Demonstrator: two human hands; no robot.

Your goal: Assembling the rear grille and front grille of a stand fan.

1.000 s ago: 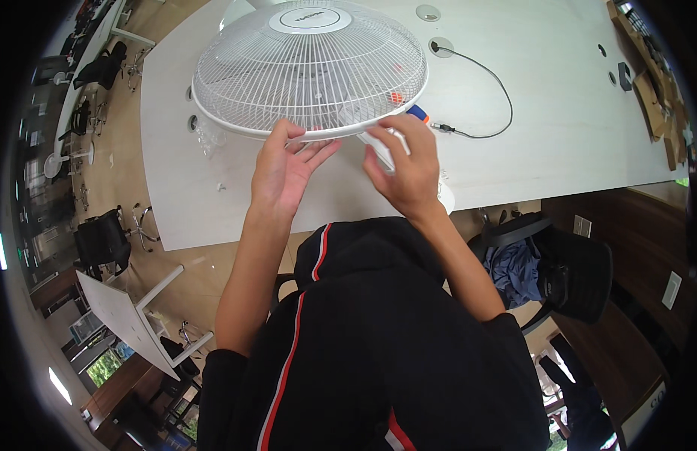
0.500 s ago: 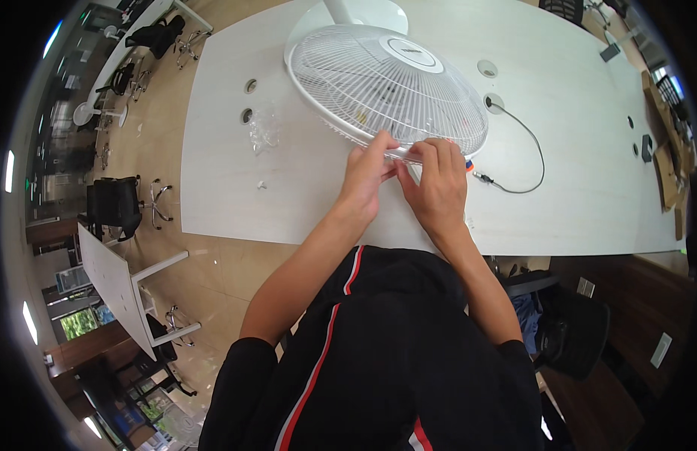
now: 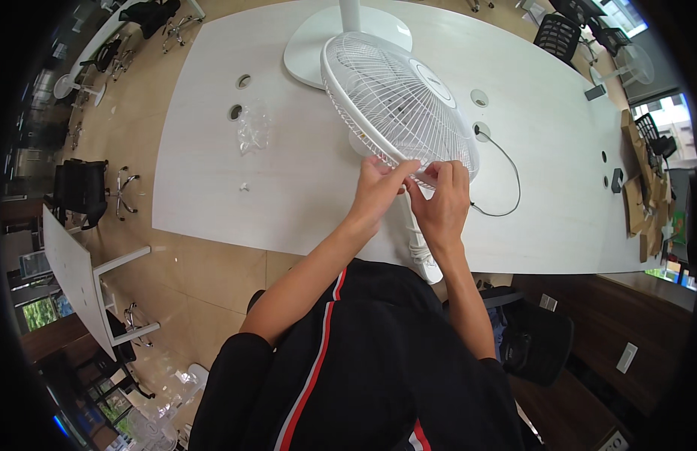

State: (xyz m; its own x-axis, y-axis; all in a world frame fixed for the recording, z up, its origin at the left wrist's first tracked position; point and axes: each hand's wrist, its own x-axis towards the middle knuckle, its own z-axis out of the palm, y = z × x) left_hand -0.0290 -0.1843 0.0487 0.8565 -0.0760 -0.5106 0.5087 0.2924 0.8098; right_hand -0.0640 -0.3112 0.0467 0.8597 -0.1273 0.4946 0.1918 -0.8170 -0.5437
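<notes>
A white fan guard [image 3: 405, 109] of thin wires, with a round cap at its centre, stands tilted over the table. My left hand [image 3: 377, 194] grips its near rim, thumb and fingers closed on the edge. Just to the right, my right hand [image 3: 445, 204] pinches the same rim, its fingers bent over the top. The fingertips of both hands almost meet, and what lies between them is hidden. Below the rim, between my forearms, a white rod-like part [image 3: 419, 244] with white cord wound about it reaches past the table's near edge. Behind the guard stands a white fan base [image 3: 303, 56] with a post.
On the white table [image 3: 206, 180] lie a crumpled clear plastic bag [image 3: 253, 129] and a small white scrap [image 3: 245, 187] at left. A dark cable [image 3: 518, 180] loops from a table hole at right. A black chair [image 3: 540, 342] stands close by my right side.
The fan guard has tipped steeper, its left side swinging right, with both hands still on its rim. The white part with wound cord has come into sight below. The whole view has shifted.
</notes>
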